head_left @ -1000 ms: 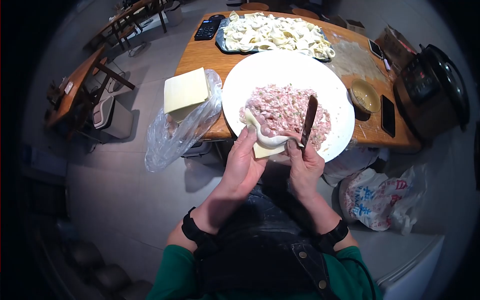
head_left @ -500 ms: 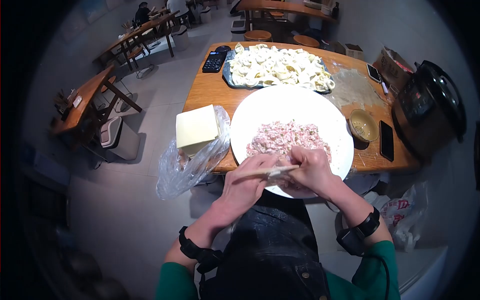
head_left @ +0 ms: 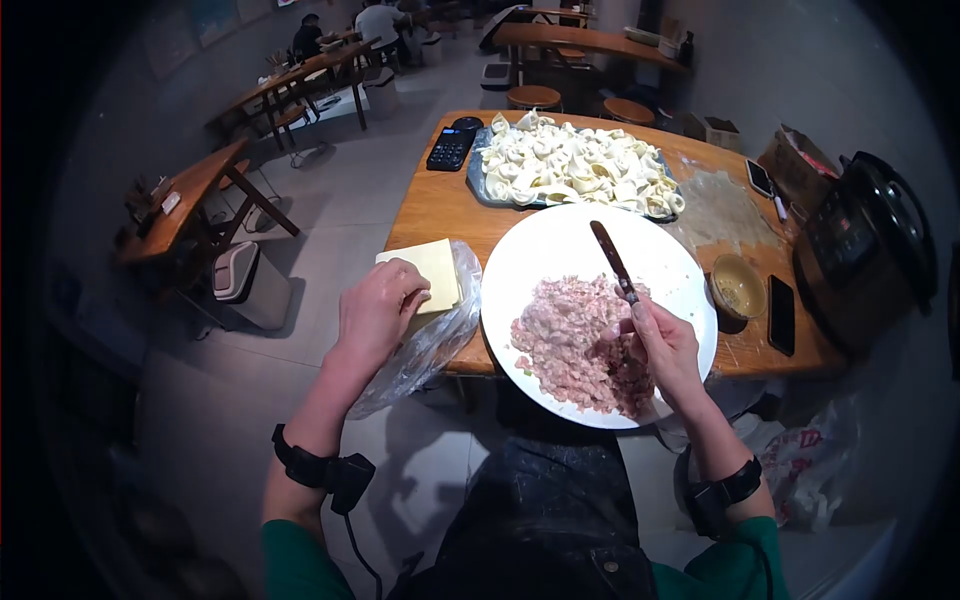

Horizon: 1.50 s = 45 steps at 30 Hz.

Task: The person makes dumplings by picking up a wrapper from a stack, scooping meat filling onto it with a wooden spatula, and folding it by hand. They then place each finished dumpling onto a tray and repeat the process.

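My left hand (head_left: 378, 308) is at the stack of square yellow wonton wrappers (head_left: 436, 272), its fingers curled and pinching at the near edge of the top wrapper. The stack rests in a clear plastic bag (head_left: 465, 300). My right hand (head_left: 668, 350) grips a slim, dark brown knife-like utensil (head_left: 612, 258), which points up and away; its lower end is hidden by the fingers. Beneath that hand, minced meat filling (head_left: 575, 345) lies on a large white round plate (head_left: 545, 235). Behind the plate, a tray (head_left: 478, 185) carries a heap of folded wontons (head_left: 570, 160).
A small bowl (head_left: 738, 285), a dark phone (head_left: 781, 316) and a black cooker (head_left: 865, 240) stand to the right. A calculator (head_left: 451, 148) lies at the far left table corner. Another phone (head_left: 759, 178) is farther back. A bin (head_left: 250, 283) stands on the floor.
My hands were together over the plate, handling a pale wrapper. Now the left has moved left to the stack, and the right holds the utensil upright over the filling.
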Each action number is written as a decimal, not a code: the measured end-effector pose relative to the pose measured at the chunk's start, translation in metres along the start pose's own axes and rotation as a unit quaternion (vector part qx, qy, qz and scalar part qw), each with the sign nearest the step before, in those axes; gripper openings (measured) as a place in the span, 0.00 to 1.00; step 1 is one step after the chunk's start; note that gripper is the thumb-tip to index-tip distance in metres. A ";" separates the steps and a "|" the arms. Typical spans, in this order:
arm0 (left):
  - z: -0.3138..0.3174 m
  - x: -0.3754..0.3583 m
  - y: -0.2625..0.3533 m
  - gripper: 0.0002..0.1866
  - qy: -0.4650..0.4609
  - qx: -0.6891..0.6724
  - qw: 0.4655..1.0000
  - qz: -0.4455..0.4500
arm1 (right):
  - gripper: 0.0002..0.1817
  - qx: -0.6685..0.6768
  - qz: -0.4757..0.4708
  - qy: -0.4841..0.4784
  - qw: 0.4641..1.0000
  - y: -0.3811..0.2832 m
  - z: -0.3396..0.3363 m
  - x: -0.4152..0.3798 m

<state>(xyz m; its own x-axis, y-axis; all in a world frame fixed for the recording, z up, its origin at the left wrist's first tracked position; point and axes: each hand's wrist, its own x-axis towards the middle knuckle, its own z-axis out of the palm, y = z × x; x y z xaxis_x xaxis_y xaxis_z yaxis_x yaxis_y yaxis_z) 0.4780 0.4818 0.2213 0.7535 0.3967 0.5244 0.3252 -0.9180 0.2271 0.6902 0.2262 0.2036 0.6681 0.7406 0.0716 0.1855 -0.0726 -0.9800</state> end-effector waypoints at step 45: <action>0.085 -0.109 0.169 0.26 -0.261 -0.844 0.267 -0.384 | 0.27 -0.458 -0.221 -0.018 0.861 0.032 -0.063 -0.135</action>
<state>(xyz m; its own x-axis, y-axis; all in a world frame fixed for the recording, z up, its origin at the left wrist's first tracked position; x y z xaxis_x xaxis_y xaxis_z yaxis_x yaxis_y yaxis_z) 0.4990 0.2833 0.1325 0.9556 0.0082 -0.2947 0.1094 0.9184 0.3802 0.6513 0.0818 0.1747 0.3663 0.8506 0.3771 0.9173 -0.2622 -0.2996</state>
